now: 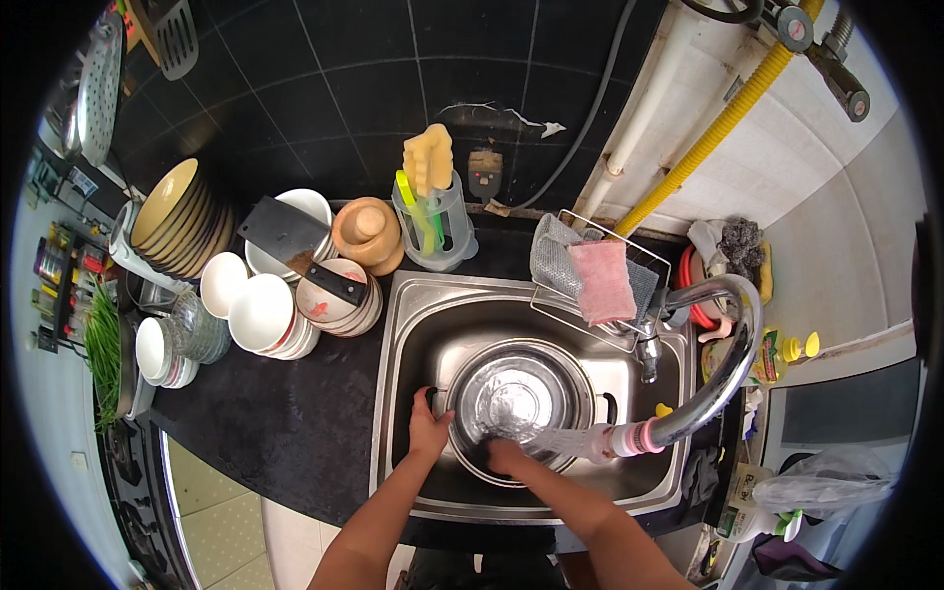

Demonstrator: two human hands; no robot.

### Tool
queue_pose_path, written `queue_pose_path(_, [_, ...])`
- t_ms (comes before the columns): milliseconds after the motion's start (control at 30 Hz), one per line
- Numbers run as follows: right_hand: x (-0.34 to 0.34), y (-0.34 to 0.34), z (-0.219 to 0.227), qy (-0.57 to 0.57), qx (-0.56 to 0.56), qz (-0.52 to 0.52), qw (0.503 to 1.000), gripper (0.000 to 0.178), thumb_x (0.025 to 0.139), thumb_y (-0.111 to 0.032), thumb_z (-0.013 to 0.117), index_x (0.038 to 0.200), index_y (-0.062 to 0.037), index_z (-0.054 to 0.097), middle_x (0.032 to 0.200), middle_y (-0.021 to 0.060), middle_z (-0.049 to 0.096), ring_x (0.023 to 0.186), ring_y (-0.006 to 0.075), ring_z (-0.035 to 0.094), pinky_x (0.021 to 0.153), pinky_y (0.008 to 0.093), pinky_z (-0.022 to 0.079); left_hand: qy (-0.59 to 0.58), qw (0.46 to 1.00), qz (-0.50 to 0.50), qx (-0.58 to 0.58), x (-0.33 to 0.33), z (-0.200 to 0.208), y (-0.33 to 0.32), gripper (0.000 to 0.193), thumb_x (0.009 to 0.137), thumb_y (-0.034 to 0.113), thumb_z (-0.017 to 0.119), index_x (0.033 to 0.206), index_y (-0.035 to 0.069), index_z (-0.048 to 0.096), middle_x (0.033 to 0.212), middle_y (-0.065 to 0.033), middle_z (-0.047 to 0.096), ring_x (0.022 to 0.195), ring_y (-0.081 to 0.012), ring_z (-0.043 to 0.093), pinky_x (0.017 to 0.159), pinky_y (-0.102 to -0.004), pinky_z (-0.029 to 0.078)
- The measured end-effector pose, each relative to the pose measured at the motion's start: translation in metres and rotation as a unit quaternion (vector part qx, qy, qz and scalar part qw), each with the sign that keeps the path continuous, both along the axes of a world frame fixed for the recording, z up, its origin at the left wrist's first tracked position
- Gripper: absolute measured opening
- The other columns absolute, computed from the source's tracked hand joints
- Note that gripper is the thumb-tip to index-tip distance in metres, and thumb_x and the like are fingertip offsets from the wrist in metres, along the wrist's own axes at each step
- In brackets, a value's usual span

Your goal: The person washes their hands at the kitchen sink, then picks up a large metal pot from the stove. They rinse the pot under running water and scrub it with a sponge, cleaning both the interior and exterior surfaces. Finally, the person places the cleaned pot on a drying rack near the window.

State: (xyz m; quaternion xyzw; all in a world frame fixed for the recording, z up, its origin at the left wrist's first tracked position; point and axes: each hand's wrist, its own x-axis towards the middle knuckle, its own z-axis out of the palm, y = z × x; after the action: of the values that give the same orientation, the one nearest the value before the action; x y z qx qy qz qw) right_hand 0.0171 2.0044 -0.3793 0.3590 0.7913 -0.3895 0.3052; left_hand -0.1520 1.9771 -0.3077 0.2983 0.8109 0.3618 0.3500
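A round stainless steel pot (580,383) with dark side handles sits in the sink basin. Water sprays into it from the pink-ended faucet head (615,442). At the pot's left side, my left hand (428,431) is closed around the handle. My right hand (506,455) reaches inside the pot near its front wall, with fingers bent down and partly hidden by splashing water. Something dark shows beside those fingers, too blurred to name.
Stacked bowls (264,313), a cleaver (285,231) and a wooden mortar (367,234) crowd the counter left of the sink (382,393). A wire rack (590,329) with a pink cloth (603,280) hangs at the back right. The curved faucet (742,344) arches over the right side.
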Motion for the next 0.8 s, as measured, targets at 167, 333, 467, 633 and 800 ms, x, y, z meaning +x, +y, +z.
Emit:
queue_pose_path(167, [-0.062, 0.033, 0.063, 0.392, 0.031, -0.477, 0.786, 0.034, 0.078, -0.011, 0.061, 0.111, -0.0020, 0.056, 0.087, 0.0117, 0.059, 0.072, 0.0190, 0.056, 0.066, 0.0286, 0.045, 0.017, 0.998, -0.053, -0.015, -0.009, 0.011, 0.001, 0.040, 0.084, 0.012, 0.049, 0.120, 0.004, 0.035, 0.105, -0.0288, 0.051, 0.098, -0.0434, 0.049, 0.081, -0.0437, 0.040])
queue_pose_path(333, [-0.077, 0.018, 0.074, 0.465, 0.140, -0.309, 0.818, 0.030, 0.078, -0.007, 0.057, 0.108, -0.0116, 0.060, 0.090, 0.0138, 0.052, 0.078, 0.0280, 0.054, 0.070, 0.0309, 0.044, 0.020, 0.996, -0.088, 0.026, -0.016, 0.001, -0.002, 0.039, 0.084, 0.007, 0.046, 0.121, 0.003, 0.033, 0.104, -0.0299, 0.051, 0.096, -0.0446, 0.049, 0.081, -0.0445, 0.040])
queue_pose_path(467, [-0.076, 0.072, 0.056, 0.406, 0.090, -0.444, 0.794, 0.027, 0.080, -0.006, 0.056, 0.106, -0.0097, 0.060, 0.091, 0.0135, 0.053, 0.078, 0.0250, 0.055, 0.071, 0.0324, 0.045, 0.024, 0.994, -0.103, 0.023, -0.014, 0.011, 0.001, 0.039, 0.084, 0.005, 0.044, 0.121, 0.002, 0.033, 0.103, -0.0300, 0.051, 0.095, -0.0450, 0.049, 0.081, -0.0445, 0.040])
queue_pose_path(633, [-0.035, 0.123, 0.069, 0.382, 0.329, -0.521, 0.688, 0.026, 0.080, -0.004, 0.058, 0.105, -0.0091, 0.062, 0.087, 0.0079, 0.053, 0.077, 0.0183, 0.052, 0.069, 0.0279, 0.043, 0.011, 0.996, -0.090, -0.001, -0.015, 0.019, 0.001, 0.038, 0.085, 0.006, 0.044, 0.122, 0.005, 0.033, 0.100, -0.0284, 0.052, 0.092, -0.0436, 0.051, 0.078, -0.0431, 0.041])
queue_pose_path(800, [-0.067, 0.089, 0.045, 0.462, 0.143, -0.441, 0.756, 0.028, 0.081, -0.005, 0.057, 0.106, -0.0137, 0.062, 0.087, 0.0069, 0.052, 0.078, 0.0165, 0.051, 0.068, 0.0247, 0.042, -0.122, 0.988, -0.047, -0.079, -0.016, 0.030, 0.009, 0.035, 0.087, 0.012, 0.044, 0.121, 0.006, 0.035, 0.089, -0.0195, 0.057, 0.082, -0.0316, 0.058, 0.073, -0.0386, 0.045])
